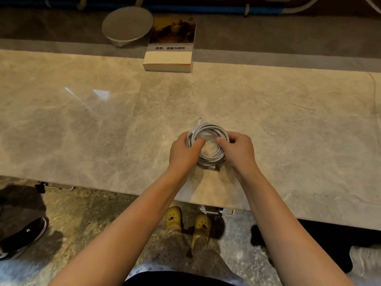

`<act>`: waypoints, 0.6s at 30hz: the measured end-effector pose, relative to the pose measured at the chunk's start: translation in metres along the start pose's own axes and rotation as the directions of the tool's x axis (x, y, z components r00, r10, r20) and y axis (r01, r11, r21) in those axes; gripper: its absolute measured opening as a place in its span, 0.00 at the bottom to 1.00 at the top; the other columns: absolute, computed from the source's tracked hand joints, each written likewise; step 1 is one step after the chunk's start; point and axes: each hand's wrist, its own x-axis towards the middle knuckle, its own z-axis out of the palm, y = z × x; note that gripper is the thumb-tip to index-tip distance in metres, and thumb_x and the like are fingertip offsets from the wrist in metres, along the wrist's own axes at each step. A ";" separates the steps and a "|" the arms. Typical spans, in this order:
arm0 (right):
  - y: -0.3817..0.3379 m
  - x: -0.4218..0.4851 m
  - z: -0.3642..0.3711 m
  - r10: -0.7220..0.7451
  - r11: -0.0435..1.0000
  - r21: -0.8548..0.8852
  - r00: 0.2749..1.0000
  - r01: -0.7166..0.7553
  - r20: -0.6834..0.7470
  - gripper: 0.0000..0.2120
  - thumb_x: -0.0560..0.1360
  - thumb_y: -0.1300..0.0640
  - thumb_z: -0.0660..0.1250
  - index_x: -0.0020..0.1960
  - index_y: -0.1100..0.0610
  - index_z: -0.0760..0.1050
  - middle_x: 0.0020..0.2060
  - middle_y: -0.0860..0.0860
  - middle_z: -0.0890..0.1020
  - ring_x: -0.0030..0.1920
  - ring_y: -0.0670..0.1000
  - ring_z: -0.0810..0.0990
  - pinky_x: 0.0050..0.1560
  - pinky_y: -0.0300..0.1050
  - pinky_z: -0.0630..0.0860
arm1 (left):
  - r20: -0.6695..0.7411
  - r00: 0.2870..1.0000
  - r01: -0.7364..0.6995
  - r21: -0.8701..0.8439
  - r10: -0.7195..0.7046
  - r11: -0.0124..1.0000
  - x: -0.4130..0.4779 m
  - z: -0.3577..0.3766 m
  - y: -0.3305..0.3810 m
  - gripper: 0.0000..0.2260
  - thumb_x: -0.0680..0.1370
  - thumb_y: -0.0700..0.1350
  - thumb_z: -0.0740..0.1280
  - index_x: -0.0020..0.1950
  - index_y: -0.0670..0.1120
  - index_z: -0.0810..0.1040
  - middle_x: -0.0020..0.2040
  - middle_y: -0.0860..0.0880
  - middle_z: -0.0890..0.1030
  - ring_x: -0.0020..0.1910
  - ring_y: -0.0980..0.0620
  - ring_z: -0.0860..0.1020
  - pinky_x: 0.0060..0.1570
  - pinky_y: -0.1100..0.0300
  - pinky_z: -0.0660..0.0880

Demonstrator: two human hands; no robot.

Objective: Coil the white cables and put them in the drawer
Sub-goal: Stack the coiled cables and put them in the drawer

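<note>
The coil (pixel 210 127) is grasped at nine o'clock by the left hand (pixel 183 151) and at three o'clock by the right hand (pixel 240 150).

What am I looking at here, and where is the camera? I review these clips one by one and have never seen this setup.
There is no machine here: a person works with two bare hands. The single picture comes from a wide-angle camera worn on the person's head, looking forward and down, which is why the view runs from the table to the feet.

On the pale stone-look table a thick book lies at the far side, with a grey round object beside it. Near the front edge, the left hand and the right hand grip opposite sides of a coil of white cable, thumbs inside the ring. One plug end sticks out at the far side. The coil looks already wound.

Below the table edge the person's yellow clogs show. No open drawer is in view.
</note>
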 end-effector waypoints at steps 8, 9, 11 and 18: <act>-0.004 0.003 0.012 0.001 0.997 0.078 0.998 -0.006 0.057 0.06 0.74 0.62 0.66 0.45 0.57 0.82 0.39 0.57 0.85 0.43 0.56 0.84 0.47 0.53 0.79 | 0.020 0.998 -0.061 0.072 0.060 0.995 0.007 -0.017 -0.003 0.10 0.77 0.48 0.65 0.57 0.52 0.71 0.48 0.54 0.78 0.48 0.54 0.78 0.49 0.55 0.77; -0.005 0.002 0.014 -0.001 0.996 0.089 0.998 -0.005 0.061 0.06 0.74 0.62 0.66 0.46 0.58 0.82 0.40 0.56 0.85 0.42 0.55 0.84 0.47 0.52 0.79 | 0.020 0.999 -0.047 0.058 0.046 0.997 0.008 -0.019 -0.004 0.13 0.76 0.49 0.66 0.60 0.51 0.70 0.51 0.52 0.78 0.49 0.53 0.78 0.50 0.54 0.78; -0.008 0.001 0.016 -0.006 0.994 0.111 0.998 0.000 0.056 0.06 0.74 0.63 0.66 0.47 0.59 0.82 0.40 0.56 0.85 0.43 0.54 0.84 0.46 0.50 0.79 | 0.027 1.000 -0.015 -0.029 0.016 0.999 0.009 -0.022 -0.005 0.15 0.76 0.48 0.66 0.61 0.51 0.69 0.55 0.46 0.79 0.48 0.52 0.80 0.47 0.57 0.78; -0.005 -0.015 0.037 -0.074 0.996 0.058 0.997 0.072 0.029 0.06 0.76 0.58 0.65 0.46 0.55 0.81 0.37 0.51 0.83 0.38 0.47 0.80 0.38 0.39 0.74 | 0.108 0.994 -0.001 -0.269 0.032 0.963 0.017 -0.045 -0.016 0.08 0.78 0.40 0.64 0.56 0.43 0.78 0.35 0.48 0.78 0.35 0.53 0.76 0.41 0.57 0.74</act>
